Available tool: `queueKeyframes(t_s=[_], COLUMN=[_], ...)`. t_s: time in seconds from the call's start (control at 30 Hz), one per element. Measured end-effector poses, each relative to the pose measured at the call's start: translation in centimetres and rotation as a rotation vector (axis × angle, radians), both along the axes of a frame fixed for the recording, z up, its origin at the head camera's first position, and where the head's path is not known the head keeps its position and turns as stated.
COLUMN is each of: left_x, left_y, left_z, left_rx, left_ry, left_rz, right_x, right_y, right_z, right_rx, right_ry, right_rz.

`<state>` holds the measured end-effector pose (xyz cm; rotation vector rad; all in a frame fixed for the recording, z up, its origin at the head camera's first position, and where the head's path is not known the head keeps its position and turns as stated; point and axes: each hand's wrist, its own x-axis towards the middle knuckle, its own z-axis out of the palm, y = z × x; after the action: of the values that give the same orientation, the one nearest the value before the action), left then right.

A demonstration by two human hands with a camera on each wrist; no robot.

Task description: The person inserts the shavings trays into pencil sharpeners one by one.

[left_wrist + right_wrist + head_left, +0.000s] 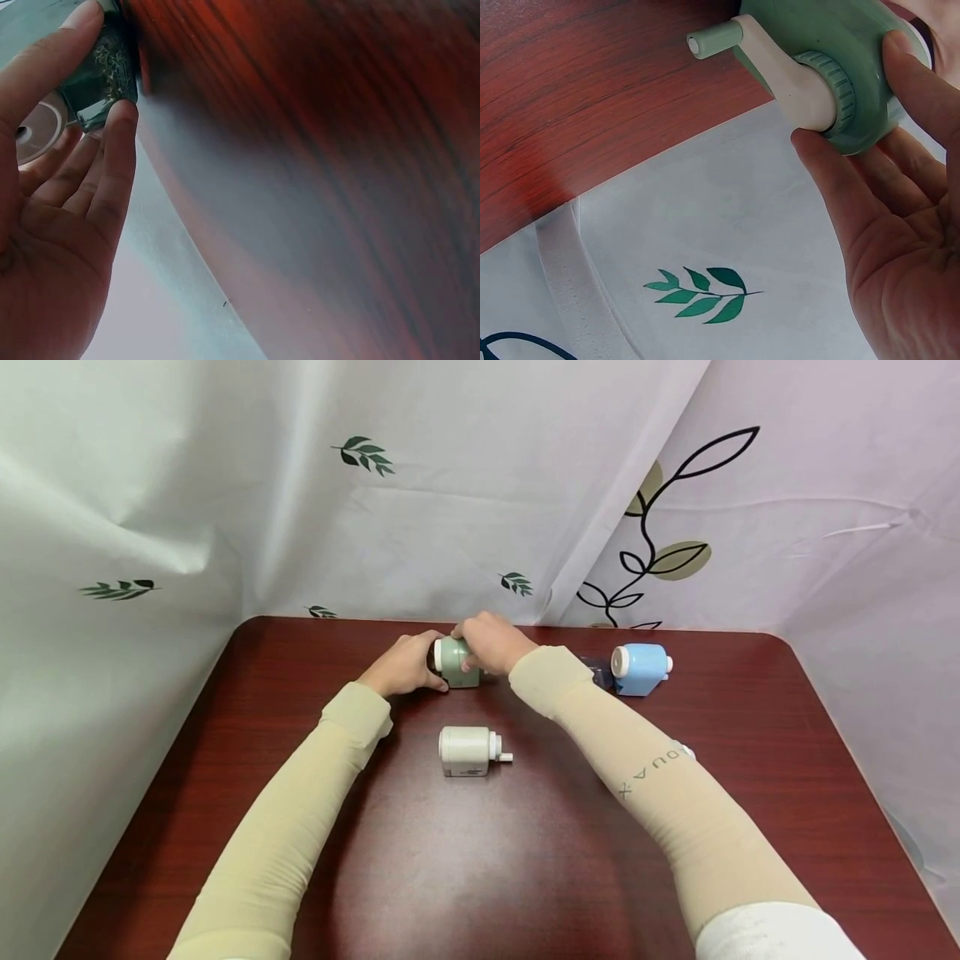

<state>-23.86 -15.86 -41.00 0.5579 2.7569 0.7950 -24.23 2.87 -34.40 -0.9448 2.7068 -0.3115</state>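
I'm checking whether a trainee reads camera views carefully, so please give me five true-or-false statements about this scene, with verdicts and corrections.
1. The left hand and right hand both hold the green device. True.
2. The blue device stands left of the green device in the head view. False: it stands to the right.
3. The green device has a cream crank with a green knob. True.
4. The right hand grips the cream device. False: neither hand touches it; it rests on the table.
5. The white sheet behind the table bears leaf prints. True.
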Motion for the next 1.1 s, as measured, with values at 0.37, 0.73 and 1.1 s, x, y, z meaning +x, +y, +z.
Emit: queueKeyframes(t_s=[0.37,0.73,1.1], left_x=[0.00,0.07,-0.13], left_y=[0.31,0.67,0.72], left_z=[0.01,0.08,-0.23], left_rx=[0.016,0.033,0.036], left_ry=[0.008,0.009,0.019], left_rz=[0.003,0.005,0.005], right_x=[-0.03,-0.06,-0.09], right_y=[-0.07,-0.08,-0.10], right_z=[-0.01,0.09,0.12], right_rx=[0.000,0.031,0.033], right_ry=[-0.014,-0.003,-0.005], right_rz=[-0.007,-0.003,-0.001])
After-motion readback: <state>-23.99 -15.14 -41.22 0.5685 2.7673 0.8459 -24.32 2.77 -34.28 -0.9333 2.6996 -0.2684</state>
